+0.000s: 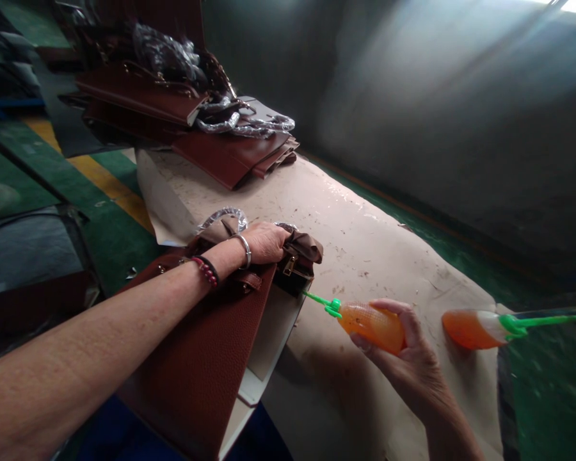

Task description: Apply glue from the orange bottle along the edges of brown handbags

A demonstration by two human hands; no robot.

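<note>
A reddish-brown leather bag [196,346] lies tilted at the front of the table, its pale inner side facing right. My left hand [264,243] is closed on brown lining [304,246] at the bag's upper edge, near a gold zipper pull [290,265]. In my right hand [408,352] is a squeeze bottle [372,326] of orange liquid with a green nozzle. The nozzle's tip is at the opening between lining and outer panel; whether it touches cannot be made out.
A second orange bottle with a green nozzle [475,330] is at the table's right edge. Several brown bags and panels [230,153], with plastic-wrapped handles [249,125], are piled at the far end of the paper-covered table [355,237]. A grey wall [413,96] rises beyond.
</note>
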